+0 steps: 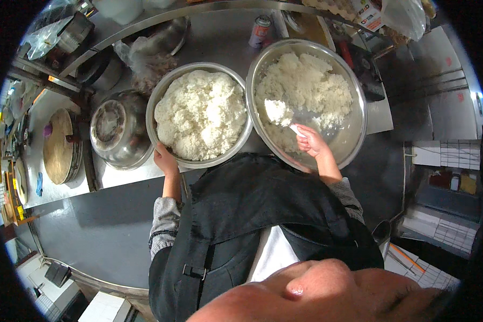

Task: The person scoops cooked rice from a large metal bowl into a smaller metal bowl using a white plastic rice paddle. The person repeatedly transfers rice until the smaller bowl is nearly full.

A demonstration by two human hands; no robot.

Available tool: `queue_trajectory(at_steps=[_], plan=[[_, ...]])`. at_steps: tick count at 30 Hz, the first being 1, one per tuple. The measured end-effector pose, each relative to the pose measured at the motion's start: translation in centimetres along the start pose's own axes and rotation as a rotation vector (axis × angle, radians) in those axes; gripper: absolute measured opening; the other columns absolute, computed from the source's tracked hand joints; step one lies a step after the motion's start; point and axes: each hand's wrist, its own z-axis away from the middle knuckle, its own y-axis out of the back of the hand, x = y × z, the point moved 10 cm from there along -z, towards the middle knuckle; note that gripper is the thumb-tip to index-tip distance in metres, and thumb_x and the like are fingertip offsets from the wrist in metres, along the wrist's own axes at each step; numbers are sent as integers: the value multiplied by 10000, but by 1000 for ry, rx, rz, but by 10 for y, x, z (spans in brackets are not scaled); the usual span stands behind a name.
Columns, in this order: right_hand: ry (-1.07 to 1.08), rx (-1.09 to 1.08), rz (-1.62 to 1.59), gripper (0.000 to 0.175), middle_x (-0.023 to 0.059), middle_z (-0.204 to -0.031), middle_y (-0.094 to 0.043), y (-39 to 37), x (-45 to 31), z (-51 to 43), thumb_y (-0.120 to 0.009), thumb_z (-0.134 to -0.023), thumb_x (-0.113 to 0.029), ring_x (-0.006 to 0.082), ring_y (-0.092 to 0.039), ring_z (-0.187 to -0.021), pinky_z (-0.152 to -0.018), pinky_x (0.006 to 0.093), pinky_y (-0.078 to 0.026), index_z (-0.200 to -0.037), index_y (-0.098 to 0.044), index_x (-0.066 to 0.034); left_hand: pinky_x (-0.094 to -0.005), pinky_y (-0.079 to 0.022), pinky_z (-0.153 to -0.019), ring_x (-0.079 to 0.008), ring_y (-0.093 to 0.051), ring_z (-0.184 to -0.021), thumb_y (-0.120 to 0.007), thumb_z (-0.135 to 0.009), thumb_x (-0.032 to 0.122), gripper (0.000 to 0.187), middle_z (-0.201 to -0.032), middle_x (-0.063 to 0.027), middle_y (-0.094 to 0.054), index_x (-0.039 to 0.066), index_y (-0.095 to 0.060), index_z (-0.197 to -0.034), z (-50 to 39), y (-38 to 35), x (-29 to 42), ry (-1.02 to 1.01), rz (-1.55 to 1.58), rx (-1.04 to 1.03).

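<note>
My left hand (167, 162) holds the near left rim of a metal bowl (149, 116), which is heaped with what looks like cooked white rice (201, 112). In my right hand (313, 142) is the white handle of a rice paddle or scoop (297, 129); a clump of rice (277, 112) covers its head. That paddle is over the inside of a second, wider metal bowl (348, 139). More rice (306, 82) lies there along the far side, with bare metal showing nearer my wrist. The two bowls stand side by side, their rims close together.
Left of the bowls sits an upturned metal basin (108, 124), and beyond it a round wooden board (58, 147). Behind stand a spray can (260, 31) and a plastic bag (153, 60). A metal shelf edge (225, 5) crosses above the far counter.
</note>
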Motion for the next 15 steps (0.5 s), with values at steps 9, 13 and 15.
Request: queue_trajectory(at_steps=[9, 13, 15], plan=[[92, -72, 50, 274, -39, -540, -297, -44, -52, 16, -465, -912, -182, 41, -243, -396, -362, 190, -177, -1160, -461, -65, -305, -358, -533, -112, -420, -586, -467, -909, 319, 419, -622, -24, -512, -37, -530, -699, -2, 9, 0, -84, -143, 89], [62, -258, 68, 250, -32, -537, -308, -106, -61, 5, -456, -915, -177, 45, -247, -395, -365, 187, -183, -1136, -463, -62, -286, -369, -555, -101, -434, -610, -454, -917, 314, 412, -648, -25, -535, -58, -562, -776, -3, 8, -9, 4, -113, 64], [53, -209, 123, 300, -32, -547, -318, -124, -56, -12, -445, -918, -170, 47, -258, -408, -367, 185, -199, -1196, -436, -59, -285, -368, -560, -94, -429, -620, -457, -917, 303, 399, -651, -23, -532, -56, -568, -781, -2, 8, -7, -2, -105, 59]])
